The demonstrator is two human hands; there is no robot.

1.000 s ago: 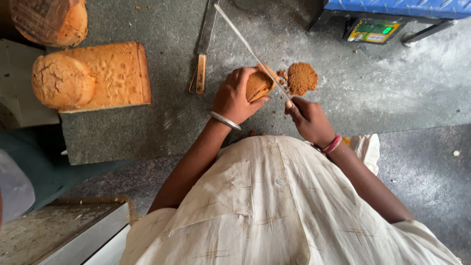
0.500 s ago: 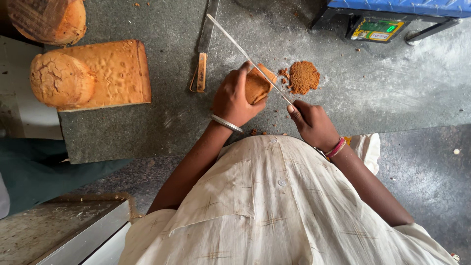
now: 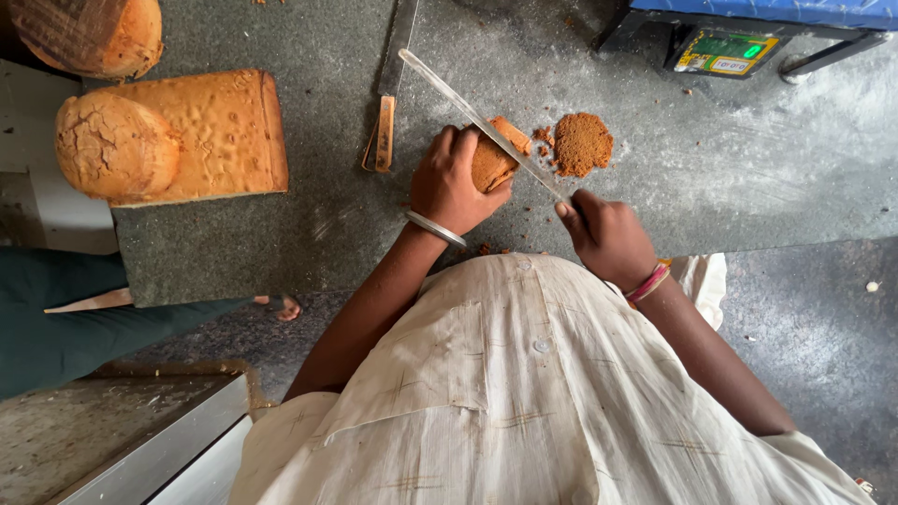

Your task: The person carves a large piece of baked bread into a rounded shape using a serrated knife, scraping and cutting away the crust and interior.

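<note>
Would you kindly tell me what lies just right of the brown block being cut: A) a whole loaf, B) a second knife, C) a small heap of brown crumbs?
C: a small heap of brown crumbs lies on the grey counter beside the brown block.

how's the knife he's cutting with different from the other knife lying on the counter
The long knife is gripped by the right hand and lies slanted across the brown block held by the left hand; the spare knife lies untouched, nearly straight up the counter. The spare's wooden handle shows; the long knife's is hidden. Both have long narrow blades.
</note>
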